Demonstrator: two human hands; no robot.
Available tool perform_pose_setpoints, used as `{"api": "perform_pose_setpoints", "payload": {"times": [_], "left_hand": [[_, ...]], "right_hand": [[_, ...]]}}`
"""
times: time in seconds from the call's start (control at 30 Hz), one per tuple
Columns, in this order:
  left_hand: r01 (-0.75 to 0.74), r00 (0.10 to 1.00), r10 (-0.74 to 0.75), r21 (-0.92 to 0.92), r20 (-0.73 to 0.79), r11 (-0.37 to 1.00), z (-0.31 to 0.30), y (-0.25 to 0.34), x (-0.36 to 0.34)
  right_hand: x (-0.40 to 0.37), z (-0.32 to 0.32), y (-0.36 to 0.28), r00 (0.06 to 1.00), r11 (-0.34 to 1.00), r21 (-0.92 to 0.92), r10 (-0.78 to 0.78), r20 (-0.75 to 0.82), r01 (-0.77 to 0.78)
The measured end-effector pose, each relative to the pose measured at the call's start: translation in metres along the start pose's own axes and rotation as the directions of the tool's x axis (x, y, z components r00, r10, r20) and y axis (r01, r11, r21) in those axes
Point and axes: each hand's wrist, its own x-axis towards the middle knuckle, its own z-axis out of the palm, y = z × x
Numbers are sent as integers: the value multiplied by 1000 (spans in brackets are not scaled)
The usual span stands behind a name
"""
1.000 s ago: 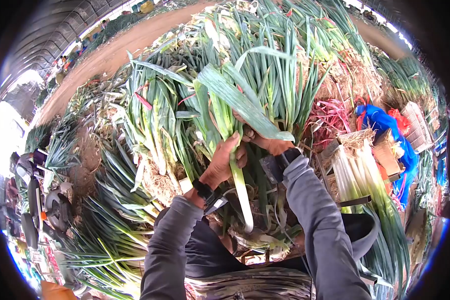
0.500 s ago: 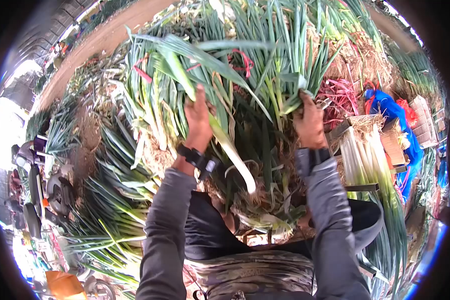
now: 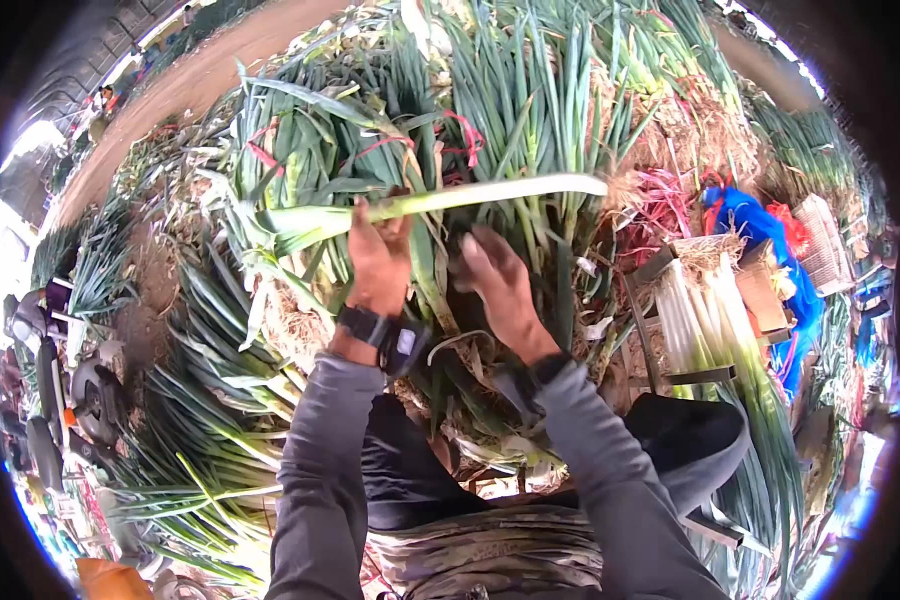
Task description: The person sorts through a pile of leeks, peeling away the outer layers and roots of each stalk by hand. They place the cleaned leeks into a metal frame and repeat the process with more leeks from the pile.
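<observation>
My left hand point(image 3: 378, 262) is closed around a large green onion point(image 3: 505, 192), near where its pale stalk turns to leaf. The onion lies almost level across the view, with its rootlets point(image 3: 623, 188) to the right and its leafy end point(image 3: 295, 225) to the left. Below the stalk, my right hand point(image 3: 505, 290) is blurred at the fingertips; its fingers are partly bent and apart, and nothing shows in them. Bundles of green onions point(image 3: 530, 100) with long green leaves lie just beyond both hands.
Cleaned green onions point(image 3: 700, 315) rest in a metal rack point(image 3: 690, 377) on the right. Pink ties point(image 3: 660, 205), a blue sheet point(image 3: 785, 245) and a crate point(image 3: 823, 245) lie farther right. More onions point(image 3: 220, 400) spread on the left, near a scooter point(image 3: 50, 385).
My left hand has swung the green onion from slanting down to nearly level, roots rightward. My right hand has moved left and down toward it, and the leaf piece it held is gone from it.
</observation>
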Motion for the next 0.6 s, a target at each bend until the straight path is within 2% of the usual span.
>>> {"api": "perform_pose_setpoints", "payload": {"times": [0.03,0.07,0.1,0.13,0.17,0.2,0.23,0.27,0.3,0.33,0.37,0.4,0.43,0.47,0.5,0.53,0.57,0.6], "left_hand": [[40,995,-43,41,86,998,-1,-11,-10],[82,981,-95,83,170,993,0,-21,-23],[96,980,-121,164,155,982,9,-27,-42],[72,946,-141,235,291,969,-23,-46,-9],[180,944,-246,281,219,943,-11,-42,-25],[293,925,-352,321,144,901,3,-38,-48],[253,907,-345,342,242,905,5,-41,-57],[207,880,-333,356,340,911,4,-45,-57],[210,830,-364,369,422,906,-3,-53,-43],[202,778,-382,377,499,904,-8,-64,-34],[-209,729,-254,559,636,802,-10,-70,-46],[-54,745,-354,581,565,812,-4,-78,-57],[94,746,-449,589,492,803,4,-85,-68],[240,731,-540,584,417,775,9,-91,-75],[200,699,-606,710,380,676,9,-97,-75],[182,701,-617,748,356,639,8,-100,-76],[164,704,-628,784,333,599,7,-102,-74],[146,708,-635,815,311,561,4,-104,-70]], "right_hand": [[19,14,-4,998,983,175,-60,3,59],[31,23,-12,998,959,283,-14,-61,31],[31,26,-13,996,975,213,-41,-83,58],[32,29,-15,992,986,141,-68,-105,83],[34,31,-16,987,992,68,-95,-126,104],[35,40,-13,983,966,249,-25,-182,70],[33,42,-10,981,946,290,-99,-165,144],[36,35,-5,991,882,457,-68,-117,115],[48,22,0,993,883,469,39,-110,18],[47,16,-9,990,840,539,13,-138,64],[45,6,-21,980,842,512,-94,-175,172],[47,-3,-33,960,833,483,-198,-195,270],[48,-27,-46,948,894,322,-268,-172,311],[29,-36,-95,844,863,-10,-496,-204,504],[33,-62,-122,802,826,-115,-564,-198,552],[33,-85,-159,707,734,-296,-674,-213,611],[28,-116,-197,666,693,-398,-709,-230,601],[17,-162,-245,591,460,-714,-802,-79,528]]}}
